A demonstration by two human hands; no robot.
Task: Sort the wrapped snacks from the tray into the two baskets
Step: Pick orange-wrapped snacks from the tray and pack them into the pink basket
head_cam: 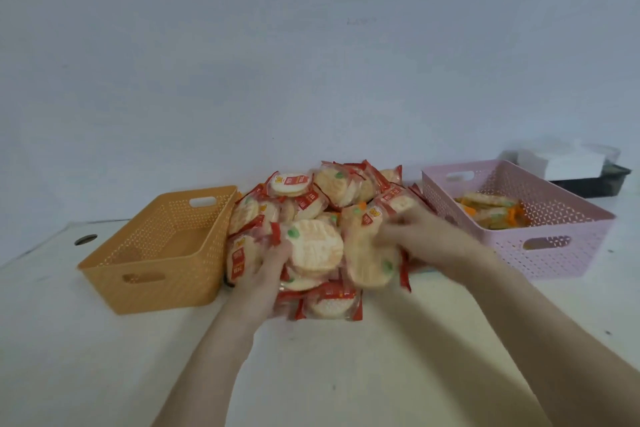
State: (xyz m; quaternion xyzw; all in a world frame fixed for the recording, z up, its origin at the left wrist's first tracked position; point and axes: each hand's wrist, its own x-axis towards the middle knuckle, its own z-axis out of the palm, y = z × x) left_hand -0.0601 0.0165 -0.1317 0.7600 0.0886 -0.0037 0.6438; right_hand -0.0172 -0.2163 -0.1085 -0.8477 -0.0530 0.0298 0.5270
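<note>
Wrapped cracker snacks (329, 184) lie heaped on the white desk (104, 357) between an orange plastic basket (156, 284) and a pink plastic basket (588, 246) holding a few. The left hand (266, 274) and the blurred right hand (419, 236) each have the grip curled round one snack.

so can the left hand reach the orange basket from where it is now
Probably yes. The left hand is at the left side of the snack pile. The orange basket stands right beside that pile, its top open, with nothing between them.
</note>
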